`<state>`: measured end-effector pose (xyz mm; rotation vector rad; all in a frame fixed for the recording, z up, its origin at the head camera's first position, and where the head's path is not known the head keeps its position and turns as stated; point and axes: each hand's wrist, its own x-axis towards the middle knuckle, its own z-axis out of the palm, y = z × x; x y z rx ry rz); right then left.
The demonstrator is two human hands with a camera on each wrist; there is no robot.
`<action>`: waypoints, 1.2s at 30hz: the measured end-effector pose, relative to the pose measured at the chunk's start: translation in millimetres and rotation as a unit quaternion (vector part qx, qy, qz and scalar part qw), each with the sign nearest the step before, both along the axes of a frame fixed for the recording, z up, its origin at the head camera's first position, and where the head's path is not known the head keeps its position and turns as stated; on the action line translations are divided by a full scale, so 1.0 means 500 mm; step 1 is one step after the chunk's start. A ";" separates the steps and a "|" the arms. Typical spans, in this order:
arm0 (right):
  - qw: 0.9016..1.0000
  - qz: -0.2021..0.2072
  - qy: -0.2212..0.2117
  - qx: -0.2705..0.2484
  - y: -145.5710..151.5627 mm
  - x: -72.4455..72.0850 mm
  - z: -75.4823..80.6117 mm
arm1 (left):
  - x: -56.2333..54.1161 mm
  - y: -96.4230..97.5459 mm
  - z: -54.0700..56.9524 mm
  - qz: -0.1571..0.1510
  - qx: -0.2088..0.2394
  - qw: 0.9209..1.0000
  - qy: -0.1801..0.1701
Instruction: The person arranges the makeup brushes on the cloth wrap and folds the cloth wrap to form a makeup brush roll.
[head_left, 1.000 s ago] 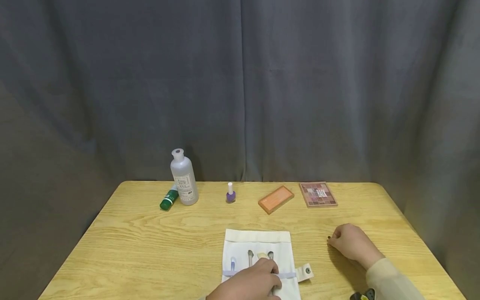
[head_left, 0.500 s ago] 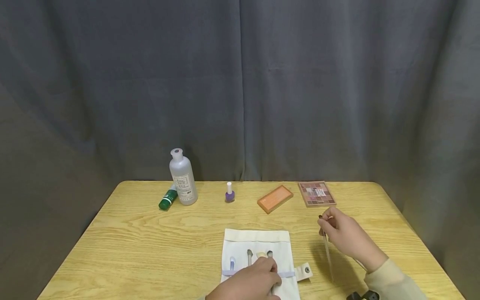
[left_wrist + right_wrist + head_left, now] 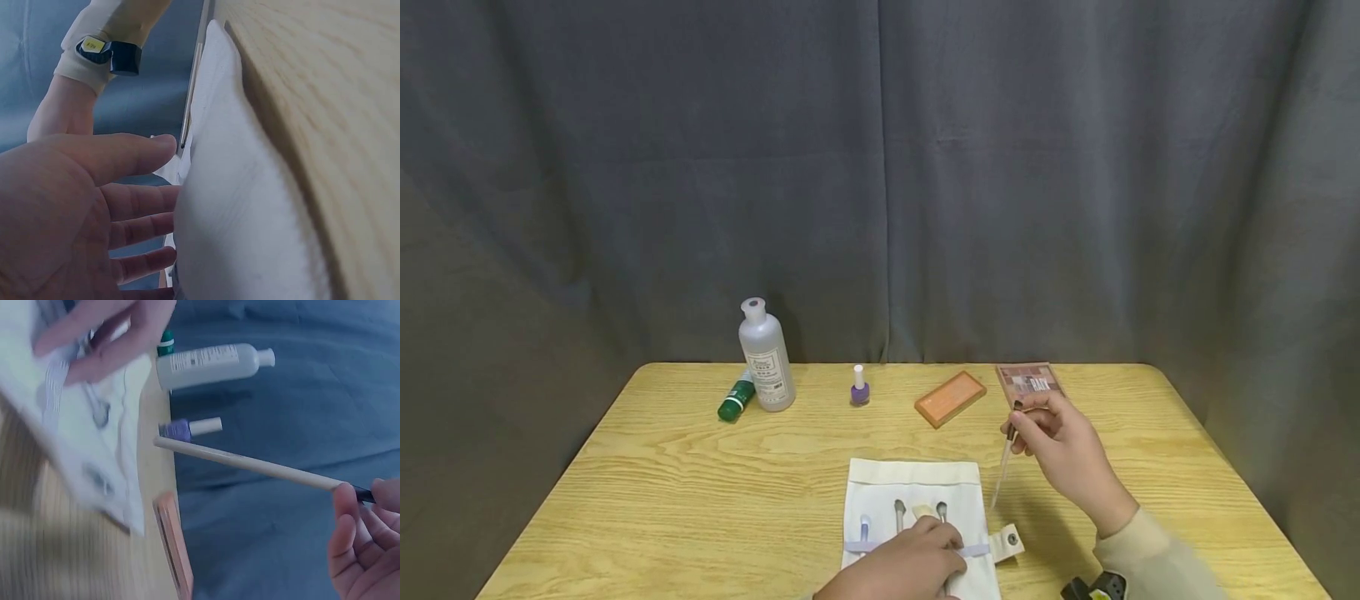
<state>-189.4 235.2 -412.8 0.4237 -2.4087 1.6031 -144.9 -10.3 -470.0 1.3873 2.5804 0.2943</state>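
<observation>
My right hand (image 3: 1072,460) pinches a slim makeup brush (image 3: 250,464) near its dark end, between thumb and fingertips. The pale handle slants down toward the right edge of a white cloth brush roll (image 3: 880,472), above the table. My left hand (image 3: 898,568) rests on the lower middle of the roll, and its fingers (image 3: 140,231) look fairly straight against the cloth in the left wrist view. Several tools sit under the roll's lilac elastic band, among them a grey-headed brush (image 3: 900,515) and a small blue-white one (image 3: 865,527); the left hand hides parts of others.
Toward the back of the wooden table (image 3: 700,492) stand a clear bottle (image 3: 767,362), with a green tube (image 3: 737,400) lying beside it, and a purple nail polish bottle (image 3: 860,392). An orange case (image 3: 951,398) and an eyeshadow palette (image 3: 1030,380) lie at back right. A snap tab (image 3: 1007,543) sticks out from the roll.
My right hand has lifted the brush off the table and carried it left toward the roll, its pale handle now pointing down-left. The left hand has stayed in place on the roll.
</observation>
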 end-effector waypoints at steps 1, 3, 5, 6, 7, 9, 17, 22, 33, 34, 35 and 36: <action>1.000 0.006 -0.001 -0.006 -0.007 -0.002 -0.002 | 0.000 0.000 -0.001 0.000 -0.001 1.000 0.002; 1.000 0.015 -0.016 -0.013 -0.021 -0.006 -0.007 | -0.001 0.001 -0.002 0.001 -0.002 1.000 0.002; 0.999 0.021 -0.035 -0.011 -0.035 -0.007 -0.013 | -0.002 0.001 -0.003 0.001 -0.006 1.000 0.002; 0.999 0.022 -0.046 -0.007 -0.042 -0.008 -0.017 | -0.003 0.002 -0.003 0.002 -0.008 1.000 0.003; 0.998 0.025 -0.056 -0.005 -0.047 -0.007 -0.020 | -0.003 0.002 -0.003 0.002 -0.009 1.000 0.003; 0.997 0.029 -0.078 -0.001 -0.057 -0.007 -0.027 | -0.002 0.001 -0.004 0.000 -0.009 1.000 0.006; 0.993 0.042 -0.111 -0.005 -0.079 -0.012 -0.050 | -0.003 0.001 -0.010 -0.008 -0.004 1.000 0.028; 0.993 0.038 -0.109 -0.001 -0.080 -0.015 -0.053 | -0.004 0.003 -0.010 -0.008 -0.004 1.000 0.029; 0.989 0.035 -0.143 0.005 -0.078 -0.029 -0.077 | -0.004 -0.003 -0.003 0.002 -0.006 1.000 0.002; 0.988 0.038 -0.147 0.007 -0.078 -0.029 -0.080 | -0.003 -0.004 -0.003 0.001 -0.003 1.000 0.003; 0.988 0.041 -0.151 0.010 -0.077 -0.030 -0.083 | -0.003 -0.004 -0.003 0.000 -0.001 1.000 0.002; 0.987 0.045 -0.152 0.012 -0.077 -0.030 -0.085 | -0.003 -0.005 -0.003 -0.001 -0.001 1.000 0.003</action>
